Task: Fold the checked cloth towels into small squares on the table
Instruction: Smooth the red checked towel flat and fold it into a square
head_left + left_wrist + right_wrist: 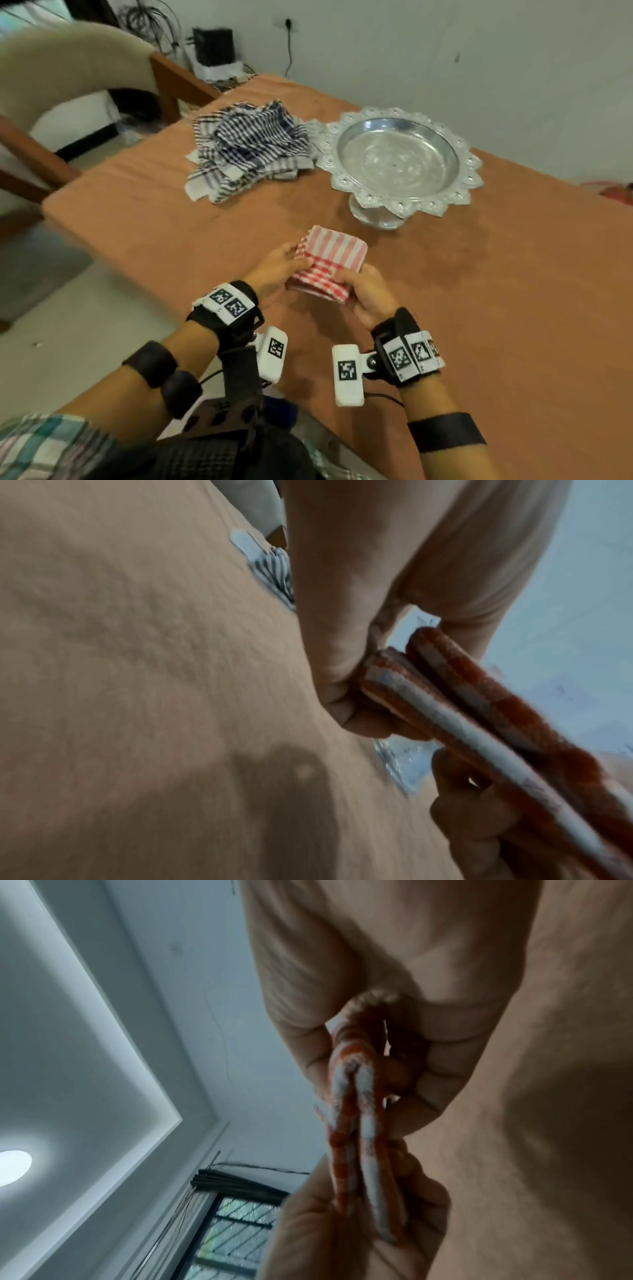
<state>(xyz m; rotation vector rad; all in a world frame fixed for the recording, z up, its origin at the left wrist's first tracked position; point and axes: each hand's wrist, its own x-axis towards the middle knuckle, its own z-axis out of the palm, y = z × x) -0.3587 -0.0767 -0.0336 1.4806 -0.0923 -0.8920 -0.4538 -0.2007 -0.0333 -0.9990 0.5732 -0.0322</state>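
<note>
A red and white checked towel (pixel 330 262), folded into a small thick square, is held just above the brown table (pixel 479 308) between both hands. My left hand (pixel 284 265) pinches its left edge, thumb on top. My right hand (pixel 359 291) pinches the near right corner. In the left wrist view the folded layers of the towel (pixel 479 718) show edge-on, pinched by my left hand (pixel 346 685). The right wrist view shows the same doubled edge of the towel (pixel 359 1123) pinched by my right hand (pixel 394 1069). A heap of blue and white checked towels (pixel 250 150) lies unfolded at the table's far left.
An ornate silver pedestal tray (pixel 397 161) stands empty at the far middle of the table, right of the heap. A cushioned wooden chair (pixel 68 78) sits beyond the table's left corner. The table's left edge drops to a pale floor (pixel 85 325).
</note>
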